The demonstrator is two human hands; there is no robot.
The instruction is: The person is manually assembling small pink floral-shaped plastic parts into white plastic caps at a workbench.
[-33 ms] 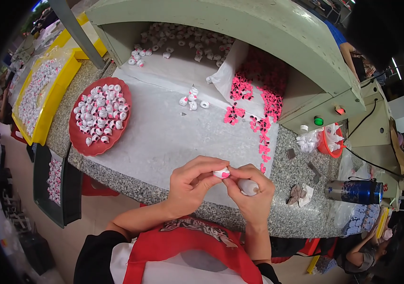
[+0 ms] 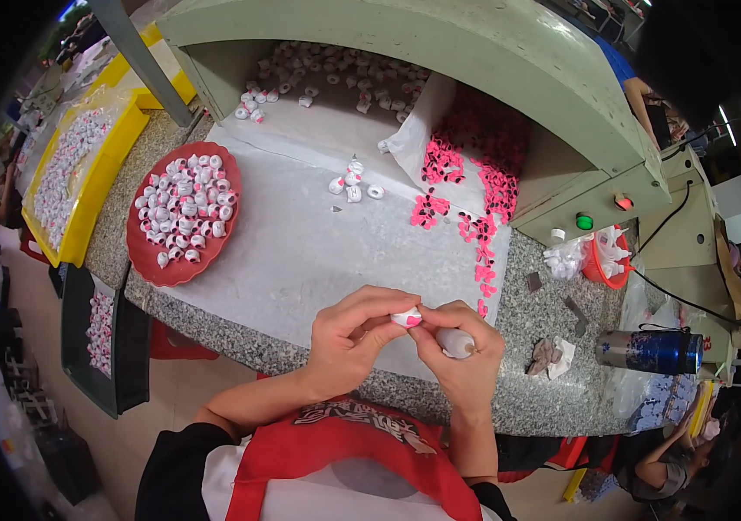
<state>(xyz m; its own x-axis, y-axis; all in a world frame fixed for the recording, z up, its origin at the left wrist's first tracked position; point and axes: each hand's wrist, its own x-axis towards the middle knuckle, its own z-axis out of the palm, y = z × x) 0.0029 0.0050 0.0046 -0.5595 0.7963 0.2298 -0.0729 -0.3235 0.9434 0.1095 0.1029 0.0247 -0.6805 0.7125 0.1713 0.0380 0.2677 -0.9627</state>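
Note:
Above the near edge of the bench, my left hand (image 2: 351, 339) pinches a small round white piece (image 2: 404, 317) with a pink patch. My right hand (image 2: 459, 352) meets it there, thumb and forefinger closed against the piece's right side. A whitish translucent small bottle (image 2: 454, 343) is tucked in the same right hand, between thumb base and curled fingers. Left of my hands stands a red scalloped plate (image 2: 155, 271) heaped with white-and-pink pieces. Farther back a few white pieces (image 2: 353, 179) sit on the white sheet (image 2: 301, 252), and flat pink pieces with dark spots (image 2: 485, 247) trail along its right side.
A grey-green metal housing (image 2: 440, 52) arches over more pieces at the back. On the right are a red cup of small bottles (image 2: 620, 278), crumpled tissue (image 2: 553, 358) and a blue-and-steel flask (image 2: 648, 352). Yellow tray (image 2: 118, 165) and dark green bin (image 2: 131, 365) flank the left.

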